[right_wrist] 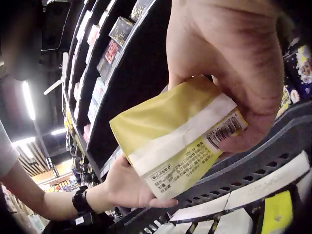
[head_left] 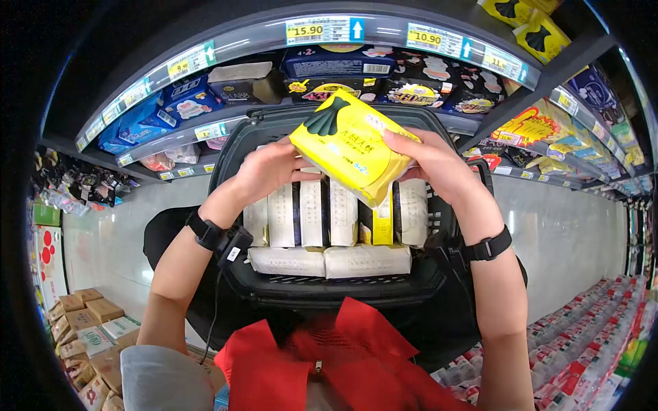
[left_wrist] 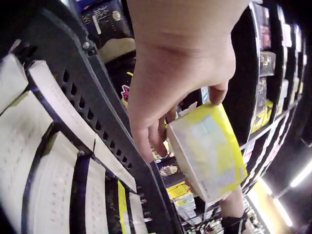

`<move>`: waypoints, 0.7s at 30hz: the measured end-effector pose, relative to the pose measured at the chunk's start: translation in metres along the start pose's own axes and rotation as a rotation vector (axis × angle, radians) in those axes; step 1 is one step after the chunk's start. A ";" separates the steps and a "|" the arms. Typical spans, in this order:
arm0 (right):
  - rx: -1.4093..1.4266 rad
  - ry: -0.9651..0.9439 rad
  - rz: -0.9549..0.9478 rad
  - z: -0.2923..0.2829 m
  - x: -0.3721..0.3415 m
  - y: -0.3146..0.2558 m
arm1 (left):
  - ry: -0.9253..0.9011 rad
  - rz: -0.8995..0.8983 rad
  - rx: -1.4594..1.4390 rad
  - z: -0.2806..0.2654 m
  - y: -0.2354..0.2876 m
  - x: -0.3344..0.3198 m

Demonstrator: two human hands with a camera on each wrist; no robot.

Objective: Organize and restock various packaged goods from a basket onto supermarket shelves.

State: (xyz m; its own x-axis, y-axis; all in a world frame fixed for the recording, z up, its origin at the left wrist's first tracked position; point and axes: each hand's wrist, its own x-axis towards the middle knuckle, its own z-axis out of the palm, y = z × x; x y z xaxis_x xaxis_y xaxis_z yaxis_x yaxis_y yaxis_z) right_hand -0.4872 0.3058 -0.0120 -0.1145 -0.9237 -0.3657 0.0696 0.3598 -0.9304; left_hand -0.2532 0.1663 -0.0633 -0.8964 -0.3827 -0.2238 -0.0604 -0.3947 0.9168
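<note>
Head view: One yellow package (head_left: 353,151), tilted, above the basket (head_left: 343,293). Right hand (head_left: 442,168): grasping its right end, thumb on top. Left hand (head_left: 267,171): at the opposite end, fingers extended, not clenched. Handling, as judged: light, even pressure, since the wrapper looks soft; left fingers best kept flat as a steadying support. Basket contents: a row of white-edged packs (head_left: 314,212), one yellow-sided pack (head_left: 382,222) among them; nearer the body, two crosswise packs (head_left: 286,262), end to end.

Left wrist view: Left thumb touches the package's corner; a firm hold is not shown.

Right wrist view: Barcode (right_wrist: 224,131) beside the right fingers; gripping clear of the wrapper's seam would probably spare it strain.
</note>
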 end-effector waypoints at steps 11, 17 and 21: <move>-0.103 0.136 -0.249 0.024 0.010 0.013 | 0.170 -0.067 0.180 0.002 0.006 -0.011; -0.050 0.113 -0.325 0.028 0.004 0.015 | 0.186 0.016 0.456 0.007 0.011 -0.021; -0.787 0.134 -0.722 0.041 -0.006 0.011 | 0.205 0.456 0.844 0.019 0.026 -0.032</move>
State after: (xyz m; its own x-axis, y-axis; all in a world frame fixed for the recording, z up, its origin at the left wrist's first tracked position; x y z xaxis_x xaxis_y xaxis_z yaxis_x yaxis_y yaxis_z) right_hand -0.4447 0.3104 -0.0194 0.0157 -0.9471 0.3206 -0.7095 -0.2365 -0.6639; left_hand -0.2341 0.1843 -0.0261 -0.8227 -0.5197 0.2304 -0.0934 0.5233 0.8470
